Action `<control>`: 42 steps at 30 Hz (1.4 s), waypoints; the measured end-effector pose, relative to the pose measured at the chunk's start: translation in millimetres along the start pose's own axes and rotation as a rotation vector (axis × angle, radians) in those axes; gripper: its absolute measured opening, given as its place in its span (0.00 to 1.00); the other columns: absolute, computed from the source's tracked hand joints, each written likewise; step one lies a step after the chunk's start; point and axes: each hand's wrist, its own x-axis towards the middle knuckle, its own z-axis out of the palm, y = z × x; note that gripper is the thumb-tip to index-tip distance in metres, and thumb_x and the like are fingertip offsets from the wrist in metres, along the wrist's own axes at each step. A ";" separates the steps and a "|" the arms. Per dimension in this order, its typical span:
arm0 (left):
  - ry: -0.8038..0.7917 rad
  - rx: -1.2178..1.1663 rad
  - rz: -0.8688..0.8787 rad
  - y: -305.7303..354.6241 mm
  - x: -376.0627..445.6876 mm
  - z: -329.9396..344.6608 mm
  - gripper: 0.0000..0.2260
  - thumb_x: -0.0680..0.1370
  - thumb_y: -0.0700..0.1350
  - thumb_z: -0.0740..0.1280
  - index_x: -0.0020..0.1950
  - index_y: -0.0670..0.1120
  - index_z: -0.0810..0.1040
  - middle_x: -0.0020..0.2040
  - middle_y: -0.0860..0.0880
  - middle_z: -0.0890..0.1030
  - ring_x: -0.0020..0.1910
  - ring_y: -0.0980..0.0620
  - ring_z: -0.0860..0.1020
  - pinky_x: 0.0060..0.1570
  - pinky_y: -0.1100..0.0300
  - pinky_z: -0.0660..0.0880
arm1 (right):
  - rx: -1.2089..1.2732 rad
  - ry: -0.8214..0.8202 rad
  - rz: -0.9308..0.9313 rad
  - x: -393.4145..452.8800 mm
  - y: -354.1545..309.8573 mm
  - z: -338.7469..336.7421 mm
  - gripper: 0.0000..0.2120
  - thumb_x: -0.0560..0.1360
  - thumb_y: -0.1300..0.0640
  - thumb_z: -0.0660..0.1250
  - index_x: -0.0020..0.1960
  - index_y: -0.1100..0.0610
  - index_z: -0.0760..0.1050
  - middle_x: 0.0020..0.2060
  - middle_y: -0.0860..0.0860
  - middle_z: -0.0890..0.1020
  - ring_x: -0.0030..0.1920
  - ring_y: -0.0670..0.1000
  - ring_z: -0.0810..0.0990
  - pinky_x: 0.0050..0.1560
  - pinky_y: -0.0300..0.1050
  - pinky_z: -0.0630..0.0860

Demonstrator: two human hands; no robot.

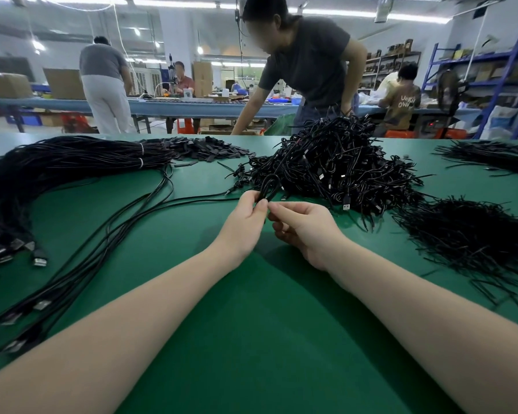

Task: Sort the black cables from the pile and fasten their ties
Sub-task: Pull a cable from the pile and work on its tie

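A tall pile of coiled black cables [335, 168] lies on the green table [251, 339] just beyond my hands. My left hand [245, 216] grips a folded black cable [269, 186] whose loop stands up above the fingers. My right hand [302, 225] meets it from the right, thumb and fingers pinching at the same cable just below the loop. What lies between the right fingertips is too small to make out. A heap of thin black ties [473, 234] sits to the right of my right hand.
Long straight black cables [72, 165] in banded bundles curve along the left, their plugs near the table's left edge, with loose ones [108, 240] trailing toward me. Small black pieces [204, 149] lie at the back. A person [305, 70] leans over the far edge.
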 end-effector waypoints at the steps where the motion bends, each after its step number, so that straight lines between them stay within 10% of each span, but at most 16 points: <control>1: -0.002 -0.007 -0.002 -0.1 0.0 -0.1 0.17 0.84 0.47 0.55 0.72 0.45 0.63 0.66 0.35 0.72 0.66 0.36 0.70 0.65 0.45 0.67 | -0.048 0.003 -0.019 -0.4 -0.9 -1.1 0.03 0.73 0.60 0.73 0.44 0.60 0.82 0.32 0.49 0.83 0.30 0.45 0.78 0.33 0.37 0.76; 6: -0.026 -0.076 0.011 1.2 -0.9 -2.0 0.08 0.84 0.46 0.54 0.61 0.49 0.69 0.40 0.51 0.70 0.37 0.54 0.68 0.41 0.56 0.68 | -0.419 0.051 -0.241 -1.1 -5.6 -5.7 0.02 0.72 0.55 0.73 0.42 0.54 0.82 0.34 0.49 0.85 0.34 0.44 0.80 0.44 0.43 0.81; 13: -0.016 -0.061 -0.001 4.5 -3.1 -1.5 0.11 0.83 0.50 0.56 0.43 0.50 0.70 0.33 0.52 0.71 0.32 0.54 0.67 0.36 0.59 0.65 | -0.780 0.161 -0.577 -1.7 -8.6 -3.8 0.06 0.72 0.59 0.71 0.37 0.52 0.80 0.30 0.43 0.79 0.31 0.40 0.75 0.35 0.32 0.70; 18: -0.008 -0.054 -0.046 8.7 -6.2 -4.2 0.25 0.81 0.60 0.55 0.35 0.44 0.75 0.30 0.52 0.78 0.31 0.53 0.75 0.34 0.63 0.71 | -1.044 0.190 -0.823 -4.1 -8.5 -10.4 0.04 0.72 0.65 0.68 0.38 0.61 0.78 0.35 0.51 0.79 0.38 0.51 0.76 0.41 0.48 0.75; 22: 0.029 -0.121 0.102 14.4 -11.4 -2.7 0.17 0.83 0.52 0.54 0.44 0.49 0.79 0.42 0.66 0.80 0.45 0.73 0.74 0.48 0.72 0.67 | -1.030 0.211 -0.756 0.2 -4.6 -19.1 0.05 0.71 0.66 0.69 0.38 0.60 0.77 0.36 0.49 0.78 0.37 0.47 0.74 0.40 0.42 0.72; 25: -0.016 -0.176 0.123 14.1 -12.2 -4.9 0.18 0.84 0.50 0.54 0.45 0.56 0.82 0.54 0.59 0.82 0.58 0.64 0.75 0.58 0.63 0.70 | -0.989 0.223 -0.755 1.6 -2.5 -16.3 0.05 0.72 0.64 0.69 0.38 0.57 0.77 0.33 0.43 0.74 0.35 0.42 0.72 0.35 0.31 0.65; 32: -0.011 -0.345 0.082 12.8 -12.5 -6.0 0.13 0.83 0.45 0.55 0.54 0.52 0.80 0.44 0.49 0.84 0.41 0.52 0.83 0.36 0.65 0.74 | -0.948 0.154 -0.835 -2.5 -5.7 -11.1 0.03 0.72 0.65 0.70 0.40 0.60 0.80 0.36 0.46 0.77 0.40 0.48 0.76 0.44 0.42 0.74; 42: -0.163 -0.426 -0.033 7.5 -4.9 -12.0 0.11 0.77 0.33 0.67 0.57 0.44 0.80 0.46 0.47 0.85 0.44 0.55 0.83 0.37 0.68 0.74 | -0.937 0.202 -0.853 -2.0 -5.7 -14.9 0.04 0.74 0.64 0.69 0.42 0.59 0.81 0.37 0.48 0.80 0.40 0.48 0.77 0.43 0.43 0.75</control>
